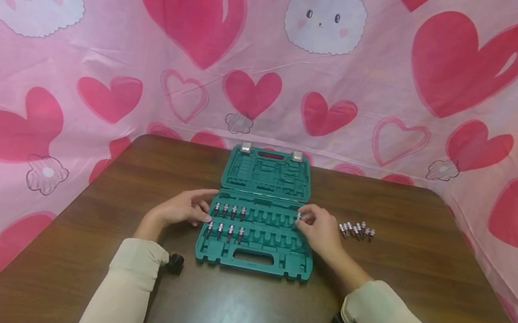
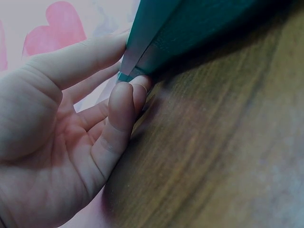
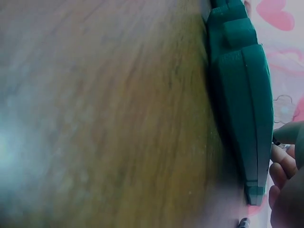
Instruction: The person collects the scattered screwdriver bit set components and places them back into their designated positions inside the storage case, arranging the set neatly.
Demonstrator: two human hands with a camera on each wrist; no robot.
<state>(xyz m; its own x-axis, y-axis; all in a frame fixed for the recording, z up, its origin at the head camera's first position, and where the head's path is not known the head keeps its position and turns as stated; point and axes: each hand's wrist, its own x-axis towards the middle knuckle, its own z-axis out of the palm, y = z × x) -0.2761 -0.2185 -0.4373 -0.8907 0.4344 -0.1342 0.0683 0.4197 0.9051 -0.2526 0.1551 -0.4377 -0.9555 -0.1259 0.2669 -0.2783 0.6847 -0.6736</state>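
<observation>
A green plastic case (image 1: 286, 263) lies unfolded on the table. Two rows of silver bit sockets (image 1: 231, 231) fill the left slots of its near half, while slots (image 1: 273, 239) further right hold none. At the right end of the back row, my right hand (image 1: 323, 232) pinches one bit socket (image 1: 299, 216) between thumb and fingers, over the case. My left hand (image 1: 182, 207) rests along the case's left edge, its thumb and fingertips (image 2: 122, 104) at the side wall. In the right wrist view, the case's side wall (image 3: 247, 109) hides most of the pinched piece.
Several loose bit sockets (image 1: 356, 230) lie in a cluster on the wooden table (image 1: 237, 313), right of the case. The case's other half (image 1: 267, 174) lies spread toward the back, with metal latches (image 1: 246, 148) along its far edge. Pink heart-printed cloth (image 1: 275, 114) stands behind the table.
</observation>
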